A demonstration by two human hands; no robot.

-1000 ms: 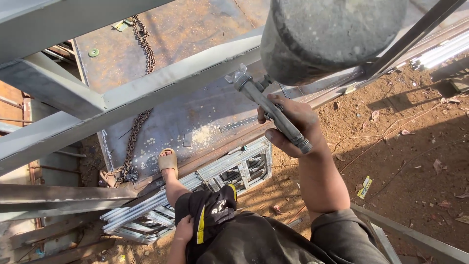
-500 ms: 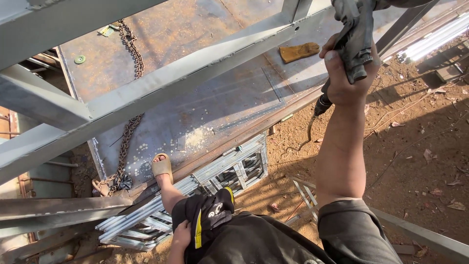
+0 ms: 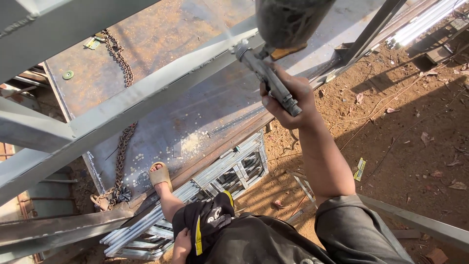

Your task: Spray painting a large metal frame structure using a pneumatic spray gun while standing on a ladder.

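Note:
My right hand [image 3: 289, 100] grips the handle of a metal spray gun [image 3: 267, 78]. Its dark cup [image 3: 289, 19] is close to the camera at the top, and its nozzle [image 3: 241, 49] points at a grey-painted steel beam [image 3: 146, 100] that slants across the view. A faint mist shows above the nozzle. My left hand [image 3: 181, 247] is low by my thigh, closed on a black and yellow fabric item [image 3: 207, 220]. My sandalled foot [image 3: 160, 175] rests on the edge of a rusty steel plate [image 3: 161, 44].
A chain [image 3: 122, 63] trails over the plate. Bundled grey steel frames [image 3: 229, 171] lie below me. More grey beams [image 3: 34, 132] cross on the left. Bare red dirt [image 3: 410, 127] with scraps and a wire lies to the right, beside long tubes [image 3: 425, 19].
My right hand was raised up and to the right with the gun half a second ago. It has come back down, and the nozzle is at the slanted beam again. The left hand stayed put.

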